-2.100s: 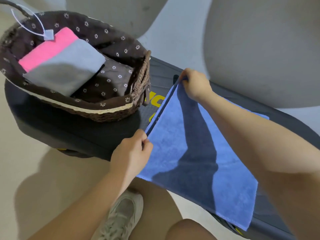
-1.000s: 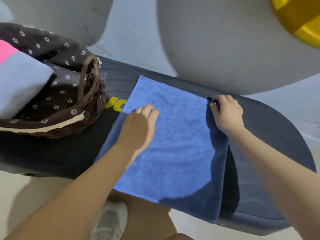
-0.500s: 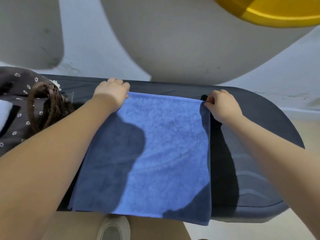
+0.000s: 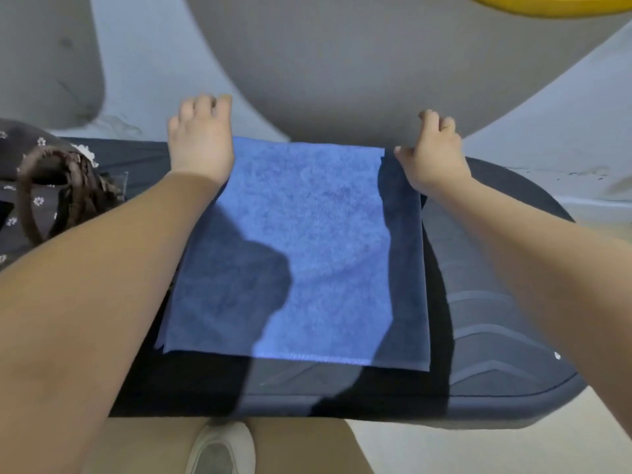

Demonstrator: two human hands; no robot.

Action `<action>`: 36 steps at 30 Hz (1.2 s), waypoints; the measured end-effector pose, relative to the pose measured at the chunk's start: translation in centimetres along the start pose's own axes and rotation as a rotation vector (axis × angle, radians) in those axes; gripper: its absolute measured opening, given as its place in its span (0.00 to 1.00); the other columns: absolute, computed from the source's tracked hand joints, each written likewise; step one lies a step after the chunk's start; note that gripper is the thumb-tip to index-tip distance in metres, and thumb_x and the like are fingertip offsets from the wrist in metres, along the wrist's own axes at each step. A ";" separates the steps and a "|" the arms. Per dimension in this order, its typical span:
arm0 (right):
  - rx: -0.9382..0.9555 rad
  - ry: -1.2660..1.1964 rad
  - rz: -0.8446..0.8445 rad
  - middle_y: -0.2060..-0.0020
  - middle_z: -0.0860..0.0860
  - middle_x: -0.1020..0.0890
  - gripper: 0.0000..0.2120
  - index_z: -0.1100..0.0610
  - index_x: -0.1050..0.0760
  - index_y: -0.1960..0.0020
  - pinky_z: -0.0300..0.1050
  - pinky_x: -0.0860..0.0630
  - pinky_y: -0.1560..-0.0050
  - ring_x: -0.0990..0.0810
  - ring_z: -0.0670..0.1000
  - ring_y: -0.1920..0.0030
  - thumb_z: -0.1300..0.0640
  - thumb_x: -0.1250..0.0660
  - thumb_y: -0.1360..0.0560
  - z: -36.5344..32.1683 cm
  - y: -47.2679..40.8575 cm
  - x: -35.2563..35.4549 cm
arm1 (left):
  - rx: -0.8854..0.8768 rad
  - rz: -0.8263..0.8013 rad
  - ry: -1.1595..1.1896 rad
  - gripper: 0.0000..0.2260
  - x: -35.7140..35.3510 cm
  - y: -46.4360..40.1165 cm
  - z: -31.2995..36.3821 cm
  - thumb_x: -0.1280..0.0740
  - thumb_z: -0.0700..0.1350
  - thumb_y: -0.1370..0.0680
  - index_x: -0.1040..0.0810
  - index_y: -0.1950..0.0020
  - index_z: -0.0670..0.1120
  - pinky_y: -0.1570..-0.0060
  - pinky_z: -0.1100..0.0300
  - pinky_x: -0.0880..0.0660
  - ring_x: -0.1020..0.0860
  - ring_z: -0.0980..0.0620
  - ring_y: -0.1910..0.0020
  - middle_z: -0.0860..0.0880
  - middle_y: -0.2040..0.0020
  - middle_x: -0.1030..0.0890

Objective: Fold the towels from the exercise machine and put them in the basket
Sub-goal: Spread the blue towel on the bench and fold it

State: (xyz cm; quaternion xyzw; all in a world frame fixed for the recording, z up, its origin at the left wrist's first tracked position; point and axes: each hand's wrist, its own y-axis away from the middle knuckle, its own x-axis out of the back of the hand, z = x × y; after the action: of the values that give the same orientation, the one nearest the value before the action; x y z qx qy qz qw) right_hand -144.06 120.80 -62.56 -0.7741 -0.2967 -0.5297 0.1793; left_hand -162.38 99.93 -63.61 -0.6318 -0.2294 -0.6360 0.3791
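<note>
A blue towel (image 4: 307, 241) lies flat on the dark platform (image 4: 496, 302) of the exercise machine, with a darker layer showing along its right side. My left hand (image 4: 200, 145) covers its far left corner, fingers curled over the far edge. At the far right corner my right hand (image 4: 432, 155) holds the towel with curled fingers, the thumb against the cloth. The wicker basket (image 4: 34, 186) with its brown flowered liner shows only partly at the left edge, standing on the same platform.
A large grey rounded body of the machine (image 4: 342, 63) rises just behind the platform, with a yellow part (image 4: 547, 5) at the top right. My shoe (image 4: 222, 449) and legs are below the platform's near edge. Pale floor lies around.
The towel slid away from me: its near edge, which hung over the platform's front, now lies on the platform. Both hands moved farther back with the far corners. The view tilted right, away from the basket.
</note>
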 end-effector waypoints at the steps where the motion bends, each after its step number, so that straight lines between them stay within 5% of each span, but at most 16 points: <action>1: 0.028 0.002 -0.022 0.30 0.60 0.39 0.24 0.60 0.41 0.29 0.56 0.34 0.37 0.37 0.62 0.32 0.54 0.40 0.22 0.3 0.9 -0.6 | 0.032 -0.025 0.024 0.20 -0.2 1.1 -0.1 0.43 0.36 0.22 0.36 0.30 0.41 0.40 0.45 0.38 0.35 0.37 0.36 0.37 0.35 0.32; 8: 0.297 -0.038 -0.036 0.28 0.58 0.39 0.17 0.62 0.32 0.36 0.52 0.38 0.33 0.42 0.59 0.27 0.59 0.39 0.24 1.9 9.0 -2.5 | 0.138 -0.033 0.123 0.10 1.9 12.3 -1.5 0.42 0.40 0.21 0.28 0.44 0.36 0.54 0.44 0.32 0.26 0.34 0.49 0.34 0.46 0.26; 15: 0.297 -0.148 -0.077 0.29 0.56 0.36 0.15 0.61 0.29 0.38 0.50 0.43 0.33 0.41 0.58 0.29 0.60 0.39 0.24 1.2 13.9 -3.1 | 0.327 -0.279 0.044 0.11 4.0 19.6 -2.7 0.41 0.44 0.21 0.25 0.50 0.37 0.51 0.49 0.30 0.26 0.37 0.45 0.35 0.47 0.23; 22: 0.250 -0.125 -0.110 0.40 0.59 0.29 0.09 0.63 0.26 0.47 0.54 0.30 0.44 0.33 0.61 0.39 0.65 0.40 0.26 2.5 17.1 -1.7 | 0.487 -0.365 0.189 0.18 4.4 21.9 -1.6 0.38 0.50 0.22 0.29 0.41 0.36 0.41 0.46 0.33 0.32 0.36 0.39 0.36 0.40 0.30; 29: 0.240 -0.018 -0.119 0.53 0.58 0.26 0.13 0.63 0.26 0.54 0.49 0.29 0.56 0.27 0.57 0.49 0.52 0.36 0.24 3.3 20.5 -1.3 | 0.551 -0.392 0.235 0.21 3.8 21.6 -2.0 0.38 0.51 0.22 0.31 0.38 0.36 0.40 0.47 0.34 0.32 0.38 0.37 0.37 0.37 0.31; 36: 0.206 0.016 -0.160 0.48 0.57 0.25 0.15 0.62 0.26 0.48 0.50 0.28 0.47 0.28 0.58 0.45 0.50 0.33 0.26 3.5 24.6 -0.8 | 0.356 -0.396 0.148 0.17 4.1 22.5 -2.7 0.44 0.47 0.19 0.31 0.39 0.35 0.41 0.45 0.34 0.34 0.36 0.37 0.35 0.39 0.30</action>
State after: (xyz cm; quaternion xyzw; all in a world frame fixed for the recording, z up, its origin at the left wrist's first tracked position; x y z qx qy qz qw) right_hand -125.78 104.03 -63.68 -0.7212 -0.4089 -0.5150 0.2177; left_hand -146.34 83.35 -64.09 -0.4498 -0.4284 -0.6917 0.3683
